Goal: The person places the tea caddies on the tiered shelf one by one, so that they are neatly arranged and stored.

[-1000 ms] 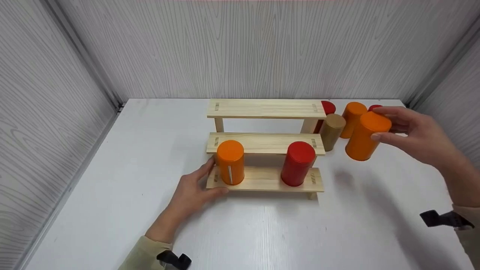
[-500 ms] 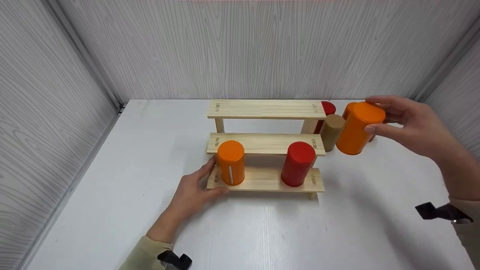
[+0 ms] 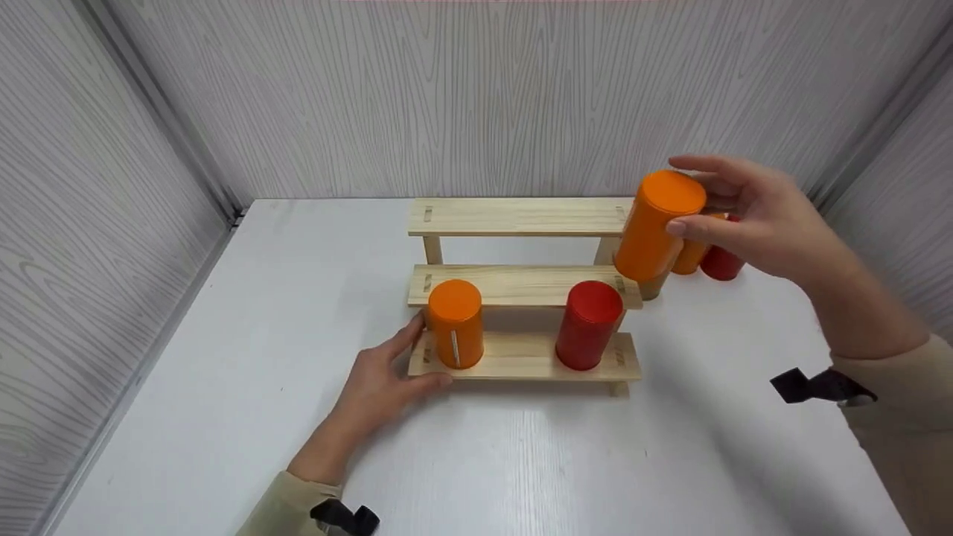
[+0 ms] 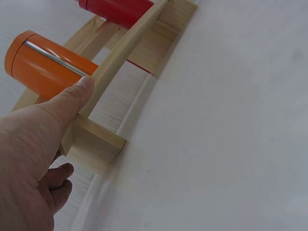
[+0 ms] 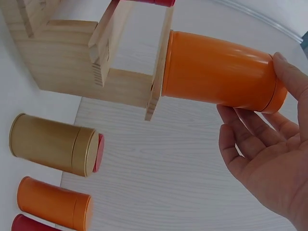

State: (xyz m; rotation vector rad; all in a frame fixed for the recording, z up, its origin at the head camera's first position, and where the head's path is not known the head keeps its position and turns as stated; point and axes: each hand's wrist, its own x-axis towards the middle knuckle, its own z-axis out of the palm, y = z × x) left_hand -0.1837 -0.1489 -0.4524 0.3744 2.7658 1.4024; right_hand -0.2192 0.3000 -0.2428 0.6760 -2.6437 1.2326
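Observation:
My left hand (image 3: 380,387) grips the left end of a three-tier wooden rack (image 3: 514,216), its thumb (image 4: 79,94) along the front edge of the lowest shelf. On that shelf stand an orange canister (image 3: 458,327) at the left, with a silvery strip down its side, and a red canister (image 3: 588,331) towards the right. My right hand (image 3: 774,223) holds another orange canister (image 3: 655,231) near its lid, between thumb and fingers. In the right wrist view its base is right at the top shelf's right end (image 5: 159,62). In the head view it tilts slightly.
To the right of the rack, a gold canister (image 5: 45,144), an orange canister (image 5: 53,202) and a red canister (image 3: 722,260) stand on the white table (image 3: 521,461). Red shows behind the gold one. A pale wood-grain wall (image 3: 476,97) rises behind.
My right hand has carried the orange canister left and up to the rack's right end, uncovering the red canister on the table. My left hand has stayed on the rack.

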